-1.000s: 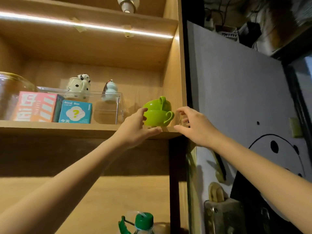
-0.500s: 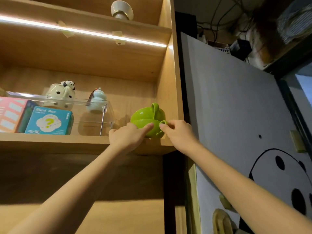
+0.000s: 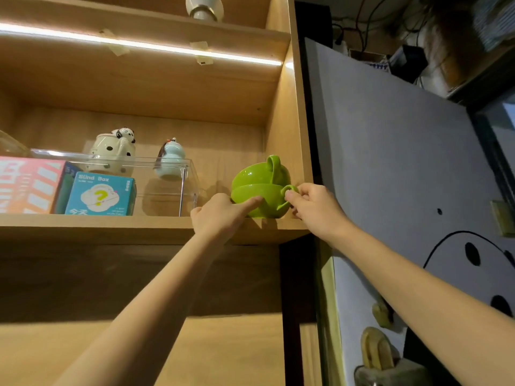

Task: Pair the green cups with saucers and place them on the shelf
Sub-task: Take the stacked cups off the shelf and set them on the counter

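Two green cups (image 3: pixel 262 188) sit stacked at the right end of the wooden shelf (image 3: pixel 111 228), close against the cabinet's side wall (image 3: pixel 289 135). The lower cup (image 3: pixel 264 200) stands upright on the board with its handle (image 3: pixel 288 195) pointing right; the upper cup (image 3: pixel 260 172) rests tilted in its mouth, its own handle sticking up at the top. No saucer can be made out under them from this low angle.

Both hands flank the lower cup. The right hand (image 3: pixel 315 210) pinches the lower handle — thumb and forefinger closed on the loop, the other fingers curled beneath. The left hand (image 3: pixel 220 215) comes in from the lower left with its forefinger stretched out and laid against the cup's left side, the remaining fingers loosely folded near the shelf's front edge; it touches the cup rather than wrapping it.

Further left on the same board stands a clear plastic box (image 3: pixel 167 185), just beside the cups but apart from them. Behind it are a spotted cream teapot figure (image 3: pixel 113 154) and a small pale blue figurine (image 3: pixel 171 158). In front sit a teal carton (image 3: pixel 101 195) printed with a question mark and a pink carton (image 3: pixel 28 185) at the frame's edge. A light strip (image 3: pixel 139 45) glows along the underside of the shelf above — and right of the cabinet hangs a grey panel (image 3: pixel 390 162) with black markings.
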The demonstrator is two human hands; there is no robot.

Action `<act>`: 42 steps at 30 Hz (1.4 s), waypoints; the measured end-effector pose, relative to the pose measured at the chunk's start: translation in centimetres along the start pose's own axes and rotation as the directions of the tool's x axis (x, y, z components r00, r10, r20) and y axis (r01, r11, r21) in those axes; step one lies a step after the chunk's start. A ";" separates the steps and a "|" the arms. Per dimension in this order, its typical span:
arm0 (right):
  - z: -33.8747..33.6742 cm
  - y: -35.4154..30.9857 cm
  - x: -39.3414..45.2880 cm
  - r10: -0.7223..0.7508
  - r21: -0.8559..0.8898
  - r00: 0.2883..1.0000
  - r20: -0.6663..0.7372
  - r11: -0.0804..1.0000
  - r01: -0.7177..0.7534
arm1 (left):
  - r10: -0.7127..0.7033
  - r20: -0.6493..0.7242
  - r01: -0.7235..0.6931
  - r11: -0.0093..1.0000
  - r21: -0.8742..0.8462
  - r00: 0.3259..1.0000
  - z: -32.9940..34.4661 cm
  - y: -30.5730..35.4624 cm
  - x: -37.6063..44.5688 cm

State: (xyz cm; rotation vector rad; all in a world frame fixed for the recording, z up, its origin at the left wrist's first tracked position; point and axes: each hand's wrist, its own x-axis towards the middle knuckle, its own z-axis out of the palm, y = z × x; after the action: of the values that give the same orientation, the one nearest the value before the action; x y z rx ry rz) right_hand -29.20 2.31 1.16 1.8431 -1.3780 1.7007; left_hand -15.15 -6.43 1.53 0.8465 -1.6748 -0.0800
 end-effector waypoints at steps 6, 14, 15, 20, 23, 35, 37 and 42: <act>-0.5 -1.7 -1.0 0.008 0.066 1.000 -0.019 0.998 -0.007 | -0.034 0.119 0.069 0.950 -0.304 0.992 -0.5 -0.3 0.0; -1.7 -4.1 -2.9 -0.069 0.104 0.997 -0.040 0.992 0.073 | 0.158 0.153 -0.057 0.853 -0.519 0.975 -3.5 1.4 -3.8; -1.9 -4.3 -3.3 -0.063 0.108 0.997 -0.038 0.992 0.067 | 0.154 0.143 -0.054 0.843 -0.536 0.978 -3.7 1.6 -4.2; -2.6 -4.6 -6.2 -0.013 0.182 0.999 0.031 0.983 0.007 | 0.116 0.142 -0.022 0.845 -0.534 0.983 -4.5 1.3 -6.0; -3.1 -4.6 -8.6 0.024 0.210 0.998 0.065 0.977 -0.037 | 0.053 0.162 0.035 0.867 -0.497 0.985 -4.6 0.7 -8.3; -2.7 -1.7 -20.8 0.169 0.300 0.953 0.252 0.922 -0.243 | -0.073 0.359 0.291 0.740 -0.606 0.931 -2.7 -3.6 -20.6; -2.4 -1.0 -23.0 0.204 0.304 0.939 0.277 0.908 -0.287 | -0.079 0.397 0.323 0.734 -0.598 0.914 -2.3 -4.5 -22.8; -1.6 0.7 -28.7 0.304 0.294 0.895 0.327 0.867 -0.402 | -0.129 0.427 0.375 0.735 -0.565 0.895 -1.5 -6.3 -28.7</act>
State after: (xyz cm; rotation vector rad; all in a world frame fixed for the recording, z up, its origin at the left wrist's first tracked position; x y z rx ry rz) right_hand -26.48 15.85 -24.01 2.1927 -1.7015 2.0542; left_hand -9.68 5.73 -24.71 0.5417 -1.6825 -1.0087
